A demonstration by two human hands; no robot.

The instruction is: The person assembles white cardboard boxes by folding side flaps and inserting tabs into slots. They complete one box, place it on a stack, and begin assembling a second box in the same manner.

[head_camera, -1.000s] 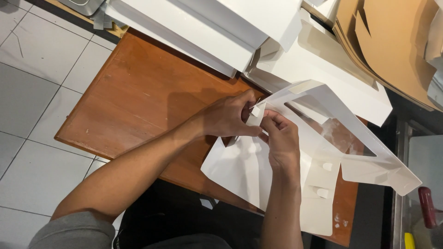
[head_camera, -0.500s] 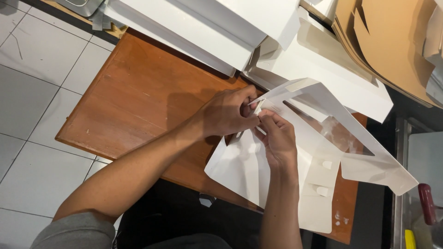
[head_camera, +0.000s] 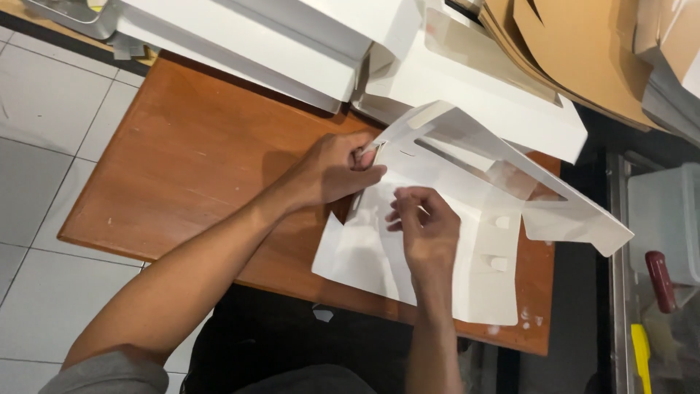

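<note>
Fingers, left hand (head_camera: 337, 169): pinched on a raised side flap at the left end of the white box blank (head_camera: 430, 241), thumb and forefinger closed over the card edge beside a small slot.
Fingers, right hand (head_camera: 426, 222): curled, tips pressing down on the blank's flat middle panel just below the left hand; whether they grip a fold or only hold it flat cannot be told.

Item: white box blank, die-cut card with a clear window strip (head_camera: 503, 175) in its lifted panel.
State of work, as judged: partly folded. One long windowed panel stands up and leans to the right of the hands; the left-end flap is being bent or tucked. Two small tabs (head_camera: 496, 241) on the lower right panel lie flat and unlocked; the wide panel nearest the person is still flat. No closed corner shows, so most of the assembly appears left to do.

Position, relative to the blank:
- wooden surface (head_camera: 189, 153), directly beneath, bare to the left of it.
- stack of white cartons (head_camera: 277, 36), beyond its far edge, touching or nearly touching the lifted panel.
- brown cardboard sheets (head_camera: 576, 51), beyond and to the right.
- red-handled tool (head_camera: 660, 281) and yellow object (head_camera: 640, 357), well to the right, off the surface.
- tiled floor (head_camera: 44, 109), well to the left.
</note>
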